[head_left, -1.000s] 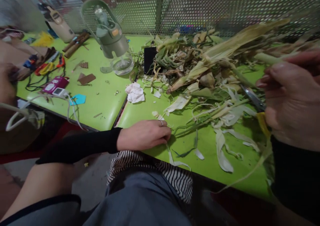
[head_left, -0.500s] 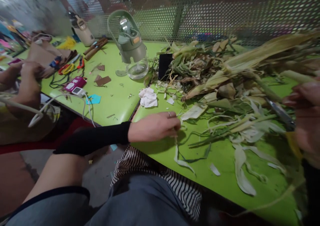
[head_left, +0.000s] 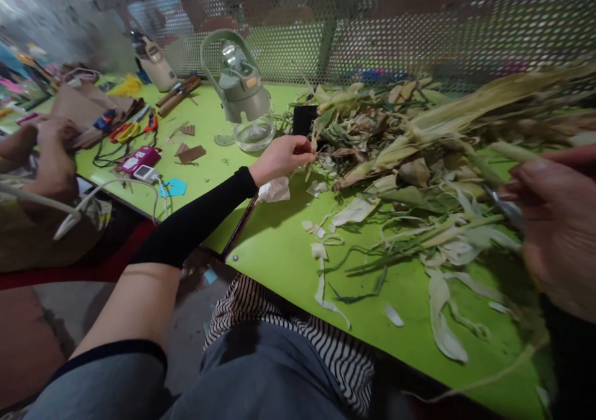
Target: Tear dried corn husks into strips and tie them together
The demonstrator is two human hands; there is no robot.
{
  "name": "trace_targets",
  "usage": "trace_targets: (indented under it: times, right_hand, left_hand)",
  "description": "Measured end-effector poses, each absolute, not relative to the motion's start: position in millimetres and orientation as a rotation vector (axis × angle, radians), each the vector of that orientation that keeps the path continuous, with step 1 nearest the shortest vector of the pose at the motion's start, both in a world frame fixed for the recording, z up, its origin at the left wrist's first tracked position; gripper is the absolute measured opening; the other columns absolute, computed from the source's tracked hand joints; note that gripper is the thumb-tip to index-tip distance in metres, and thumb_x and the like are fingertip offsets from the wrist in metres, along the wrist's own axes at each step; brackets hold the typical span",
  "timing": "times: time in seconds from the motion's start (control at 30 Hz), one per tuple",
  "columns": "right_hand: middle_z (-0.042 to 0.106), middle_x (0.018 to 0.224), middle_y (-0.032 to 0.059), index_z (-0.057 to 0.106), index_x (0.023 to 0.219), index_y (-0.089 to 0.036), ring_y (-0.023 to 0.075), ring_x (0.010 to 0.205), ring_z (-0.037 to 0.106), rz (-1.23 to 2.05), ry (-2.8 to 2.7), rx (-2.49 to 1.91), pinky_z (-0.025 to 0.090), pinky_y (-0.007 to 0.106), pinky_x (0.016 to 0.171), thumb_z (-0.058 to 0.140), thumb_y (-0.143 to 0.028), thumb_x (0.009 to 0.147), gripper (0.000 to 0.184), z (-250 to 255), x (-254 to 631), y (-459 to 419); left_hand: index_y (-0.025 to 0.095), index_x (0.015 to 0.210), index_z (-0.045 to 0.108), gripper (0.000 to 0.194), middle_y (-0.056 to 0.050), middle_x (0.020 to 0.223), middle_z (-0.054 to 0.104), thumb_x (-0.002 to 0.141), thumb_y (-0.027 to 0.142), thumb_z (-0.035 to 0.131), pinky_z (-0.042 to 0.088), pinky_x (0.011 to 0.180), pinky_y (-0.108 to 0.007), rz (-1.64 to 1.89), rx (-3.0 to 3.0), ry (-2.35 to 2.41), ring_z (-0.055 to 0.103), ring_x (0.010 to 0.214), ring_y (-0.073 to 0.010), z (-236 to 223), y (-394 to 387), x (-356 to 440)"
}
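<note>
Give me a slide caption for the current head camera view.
Left hand at the edge of a husk heap, right hand holding a pale stalk, above a green table.

The left hand (head_left: 283, 159) is beside the husk pile (head_left: 386, 144) while the right hand (head_left: 561, 212) pinches a pale stalk (head_left: 514, 152).

The single head view is looking forward and down from above the lap (head_left: 270, 370) at 6 o'clock. It is facing across the table (head_left: 274, 252) toward the mesh (head_left: 395, 41) at 12, sitting close enough that the right hand (head_left: 559, 215) is looming large at 3, the left hand (head_left: 279, 160) appearing smaller near centre.
</note>
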State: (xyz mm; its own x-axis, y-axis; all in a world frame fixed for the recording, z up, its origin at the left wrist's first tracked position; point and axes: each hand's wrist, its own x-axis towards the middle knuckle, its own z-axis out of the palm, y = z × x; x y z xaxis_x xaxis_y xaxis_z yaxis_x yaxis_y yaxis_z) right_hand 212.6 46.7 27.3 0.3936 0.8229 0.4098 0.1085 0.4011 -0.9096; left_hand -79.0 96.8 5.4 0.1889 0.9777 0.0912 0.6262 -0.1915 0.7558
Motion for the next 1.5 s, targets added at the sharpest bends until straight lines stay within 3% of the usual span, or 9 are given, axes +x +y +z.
trace_targets:
  times: [0.27, 0.43, 0.63, 0.83, 0.97, 1.13, 1.23, 1.3, 1.5]
  right_hand:
    - [0.062, 0.053, -0.0036, 0.07, 0.062, -0.022, 0.0083, 0.048, 0.056, 0.92, -1.057, -1.025, 0.046, 0.022, 0.046, 0.097, -0.027, 0.042, 0.034, 27, 203, 38]
    - [0.068, 0.07, -0.0054, 0.073, 0.073, -0.026, 0.0091, 0.063, 0.067, 1.183, -1.07, -0.9, 0.059, 0.022, 0.064, 0.096, -0.033, 0.056, 0.029, 18, 189, 21]
    - [0.068, 0.078, -0.006, 0.072, 0.076, -0.029, 0.0087, 0.069, 0.064, 1.12, -1.065, -0.824, 0.058, 0.022, 0.07, 0.09, -0.03, 0.066, 0.021, 11, 191, 19]
    - [0.069, 0.079, -0.0038, 0.073, 0.085, -0.031, 0.0128, 0.071, 0.067, 0.97, -1.26, -0.893, 0.058, 0.027, 0.067, 0.083, -0.034, 0.077, 0.013, 9, 199, 20]
    - [0.069, 0.078, -0.0025, 0.072, 0.084, -0.029, 0.013, 0.066, 0.062, 0.864, -1.392, -0.949, 0.054, 0.027, 0.058, 0.081, -0.032, 0.079, 0.01, 13, 198, 16]
    - [0.069, 0.078, -0.001, 0.07, 0.084, -0.025, 0.0137, 0.067, 0.062, 0.726, -1.485, -1.003, 0.054, 0.027, 0.061, 0.079, -0.031, 0.081, 0.011, 19, 198, 14]
    - [0.069, 0.08, -0.0002, 0.07, 0.085, -0.025, 0.0134, 0.068, 0.062, 0.67, -1.503, -1.04, 0.054, 0.027, 0.062, 0.079, -0.031, 0.082, 0.012, 19, 201, 14]
    - [0.069, 0.081, 0.0, 0.071, 0.088, -0.025, 0.0132, 0.067, 0.062, 0.69, -1.48, -1.053, 0.053, 0.027, 0.061, 0.079, -0.034, 0.083, 0.013, 17, 202, 13]
    - [0.07, 0.086, 0.0001, 0.071, 0.093, -0.028, 0.013, 0.068, 0.062, 0.786, -1.394, -1.023, 0.052, 0.026, 0.058, 0.078, -0.04, 0.084, 0.017, 7, 200, 10]
  left_hand:
    - [0.015, 0.085, 0.06, 0.006, 0.003, 0.076, 0.062, 0.091, 0.012, 0.062, 0.043, 0.065, -0.019, 0.948, 1.001, 0.948, 0.057, 0.066, -0.0032, 22, 68, -54]
    - [0.017, 0.087, 0.055, 0.013, 0.006, 0.075, 0.061, 0.088, 0.009, 0.064, 0.046, 0.07, -0.02, 0.989, 0.972, 0.806, 0.059, 0.068, -0.0043, 25, 45, -11]
    - [0.018, 0.089, 0.05, 0.013, 0.003, 0.08, 0.061, 0.088, 0.013, 0.062, 0.05, 0.079, -0.023, 0.955, 1.013, 0.804, 0.062, 0.077, -0.0067, 16, 36, 20]
    - [0.018, 0.118, 0.057, 0.039, -0.011, 0.129, 0.064, 0.086, 0.036, 0.071, 0.048, 0.101, -0.034, 1.022, 1.621, 0.915, 0.062, 0.113, -0.0169, 23, 37, 0]
    - [0.018, 0.122, 0.06, 0.043, -0.014, 0.139, 0.06, 0.089, 0.045, 0.067, 0.037, 0.116, -0.042, 1.049, 2.217, 1.002, 0.053, 0.133, -0.0243, 36, 36, -11]
    - [0.024, 0.152, 0.024, 0.076, -0.015, 0.161, 0.037, 0.091, 0.048, 0.062, 0.03, 0.124, -0.047, 1.564, 2.536, 1.053, 0.033, 0.152, -0.0262, 44, 36, -22]
    - [0.025, 0.141, 0.039, 0.057, -0.01, 0.148, 0.053, 0.091, 0.041, 0.061, 0.037, 0.12, -0.049, 1.738, 2.632, 0.952, 0.045, 0.143, -0.0257, 45, 33, -25]
    - [0.021, 0.126, 0.055, 0.032, -0.009, 0.133, 0.065, 0.095, 0.032, 0.055, 0.04, 0.117, -0.05, 1.312, 2.602, 0.998, 0.055, 0.133, -0.0251, 42, 30, -21]
    - [0.016, 0.118, 0.064, 0.036, -0.012, 0.122, 0.072, 0.092, 0.041, 0.065, 0.052, 0.097, -0.037, 0.896, 2.216, 0.824, 0.067, 0.111, -0.0219, 23, 32, -3]
